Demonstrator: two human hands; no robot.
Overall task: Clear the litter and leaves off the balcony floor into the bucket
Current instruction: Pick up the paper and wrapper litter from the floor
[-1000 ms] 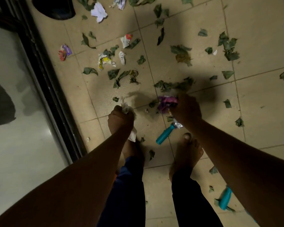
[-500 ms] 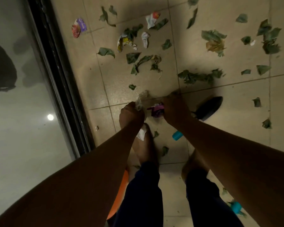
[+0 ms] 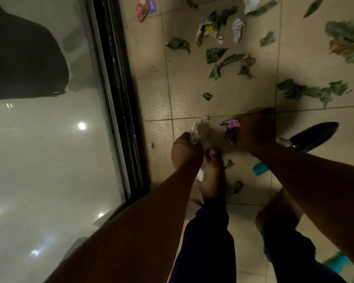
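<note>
The left hand is closed in a fist, its fingers holding crumpled white paper that sticks out past the knuckles, low over the tiled floor. The right hand hangs just beside it, its fingers curled around a purple wrapper that pokes out toward the left hand. A dark trowel blade lies on the floor just to the right of the right hand, and a teal handle shows under the right wrist. Green leaves lie scattered beyond both hands, with more wrappers farther off. A black door frame runs to the left of the left hand. A bare foot stands just beneath the left hand.
</note>
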